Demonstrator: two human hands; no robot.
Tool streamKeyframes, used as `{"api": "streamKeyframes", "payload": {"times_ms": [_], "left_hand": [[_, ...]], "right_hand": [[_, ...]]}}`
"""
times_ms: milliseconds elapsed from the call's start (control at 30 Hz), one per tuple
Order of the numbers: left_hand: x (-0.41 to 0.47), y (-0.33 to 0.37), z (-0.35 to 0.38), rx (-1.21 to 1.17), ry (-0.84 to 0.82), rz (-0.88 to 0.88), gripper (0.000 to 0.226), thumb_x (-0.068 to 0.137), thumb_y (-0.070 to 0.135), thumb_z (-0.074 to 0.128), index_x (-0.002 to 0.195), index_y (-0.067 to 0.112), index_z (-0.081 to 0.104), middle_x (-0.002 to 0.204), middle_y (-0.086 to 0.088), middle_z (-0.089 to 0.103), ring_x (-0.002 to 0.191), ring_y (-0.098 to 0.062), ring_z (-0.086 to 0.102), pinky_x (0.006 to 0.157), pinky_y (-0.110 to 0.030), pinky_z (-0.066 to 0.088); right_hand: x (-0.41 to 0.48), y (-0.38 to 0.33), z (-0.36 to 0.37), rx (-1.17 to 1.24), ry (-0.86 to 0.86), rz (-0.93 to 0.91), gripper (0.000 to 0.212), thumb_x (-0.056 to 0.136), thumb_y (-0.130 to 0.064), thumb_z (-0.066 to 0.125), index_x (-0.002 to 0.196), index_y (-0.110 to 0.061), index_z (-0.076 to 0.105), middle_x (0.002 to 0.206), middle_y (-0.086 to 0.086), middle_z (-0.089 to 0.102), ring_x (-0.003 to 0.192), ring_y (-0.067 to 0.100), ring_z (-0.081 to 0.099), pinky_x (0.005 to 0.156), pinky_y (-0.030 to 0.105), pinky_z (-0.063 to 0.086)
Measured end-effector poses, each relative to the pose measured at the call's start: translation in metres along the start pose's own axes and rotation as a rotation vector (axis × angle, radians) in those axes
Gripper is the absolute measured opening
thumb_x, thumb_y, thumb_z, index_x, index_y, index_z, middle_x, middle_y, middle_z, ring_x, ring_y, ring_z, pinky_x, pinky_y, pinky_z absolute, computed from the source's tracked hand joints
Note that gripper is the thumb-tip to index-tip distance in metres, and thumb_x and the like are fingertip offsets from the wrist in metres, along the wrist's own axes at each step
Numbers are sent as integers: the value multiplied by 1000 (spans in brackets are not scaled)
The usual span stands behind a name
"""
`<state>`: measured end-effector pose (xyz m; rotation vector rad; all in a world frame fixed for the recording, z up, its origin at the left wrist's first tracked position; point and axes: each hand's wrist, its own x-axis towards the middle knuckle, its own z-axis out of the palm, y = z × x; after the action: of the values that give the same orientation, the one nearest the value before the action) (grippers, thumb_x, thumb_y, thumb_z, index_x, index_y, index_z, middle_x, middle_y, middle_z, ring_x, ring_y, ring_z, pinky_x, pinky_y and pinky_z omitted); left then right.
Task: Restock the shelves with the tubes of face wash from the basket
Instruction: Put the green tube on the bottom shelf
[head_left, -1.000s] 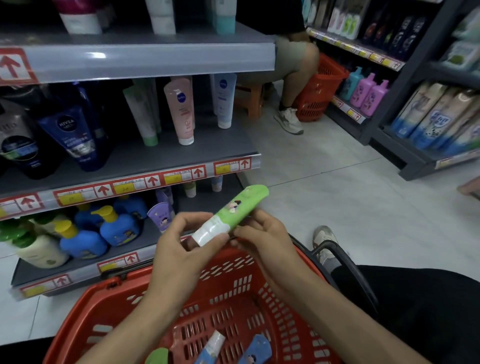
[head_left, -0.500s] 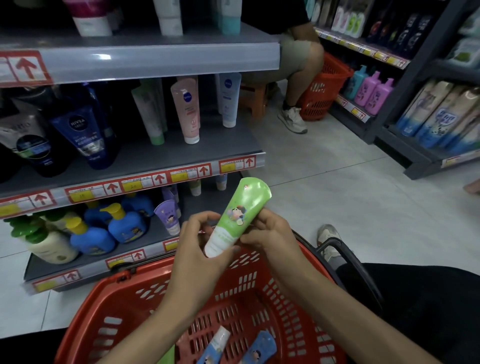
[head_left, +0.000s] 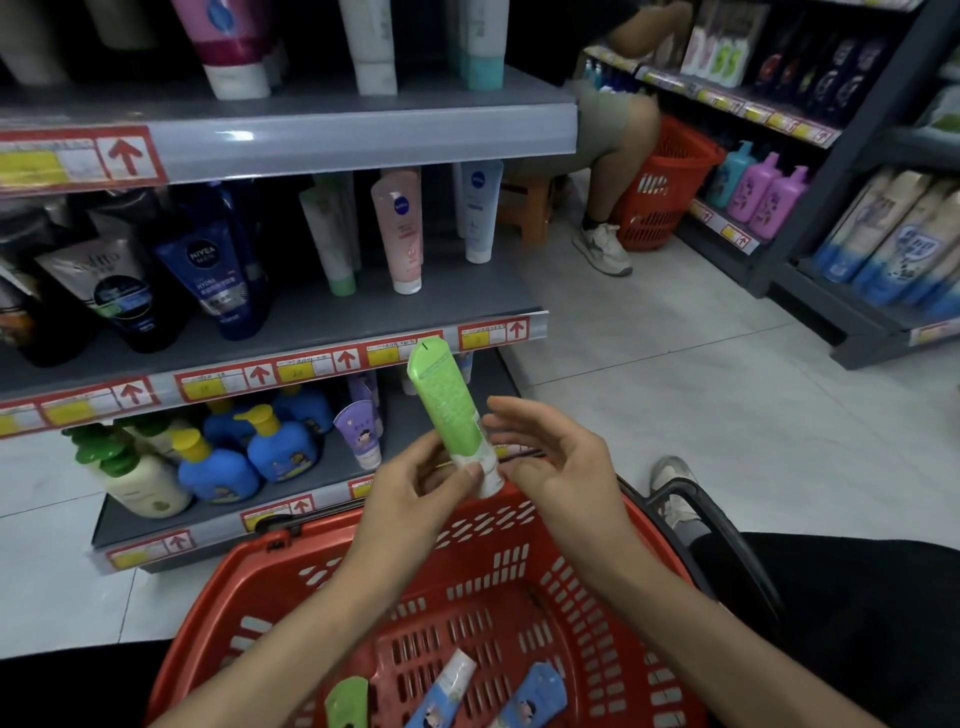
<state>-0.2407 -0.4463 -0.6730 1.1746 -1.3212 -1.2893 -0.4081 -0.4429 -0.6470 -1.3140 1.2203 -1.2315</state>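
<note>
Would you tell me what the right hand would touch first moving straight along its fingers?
The right hand would likely meet the green tube that the left hand holds; depth unclear.

- The left grip (head_left: 415, 488) pinches a green plastic face-wash tube (head_left: 445, 410) near its white cap, crimped end up, above the red slotted plastic basket (head_left: 244, 582).
- The right grip (head_left: 558, 467) hangs just right of that tube, fingers loosely spread.
- At the basket's near end lie a second green tube (head_left: 347, 701), a white-and-blue tube (head_left: 448, 685) and a blue tube (head_left: 536, 695).
- Far left, grey metal shelves (head_left: 311, 140) carry upright tubes and blue pump bottles (head_left: 215, 470).
</note>
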Motion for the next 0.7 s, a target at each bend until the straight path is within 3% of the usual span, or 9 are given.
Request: {"api": "streamKeyframes", "payload": {"times_ms": [100,200,333,533,700], "left_hand": [[3,0,0,40,74,-1,39,93,3,76,126,21,69,113,8,80,105,-11,76,88,-21,59],[5,3,0,109,130,29,44,87,3,82,118,31,66,107,19,77,99,-5,73,83,-17,57],[10,14,-2,246,127,107,50,90,3,79,117,41,61,103,40,70,100,10,67,83,-5,49],[44,7,-30,313,124,81,32,94,-3,67,120,15,67,108,10,76,98,2,71,84,-14,55],[90,-21,-45,379,26,-137,30,93,1,68,117,19,64,106,4,78,100,-9,74,94,-38,61]], "right_hand": [[-2,-1,3,17,-5,11,42,94,0,69,130,-22,68,119,-4,73,114,8,69,90,23,57],[3,-2,9,27,2,40,43,91,-18,79,131,-26,66,120,-7,73,114,7,69,94,29,59],[23,-4,15,-9,7,-44,42,85,-14,85,124,-20,70,115,-7,77,109,6,71,86,21,58],[80,5,6,-174,-154,-88,35,85,3,80,114,-15,73,107,-3,78,97,6,74,86,17,53],[127,38,2,-362,-334,-47,41,83,-4,84,122,-7,72,112,0,78,102,7,74,89,16,55]]}}
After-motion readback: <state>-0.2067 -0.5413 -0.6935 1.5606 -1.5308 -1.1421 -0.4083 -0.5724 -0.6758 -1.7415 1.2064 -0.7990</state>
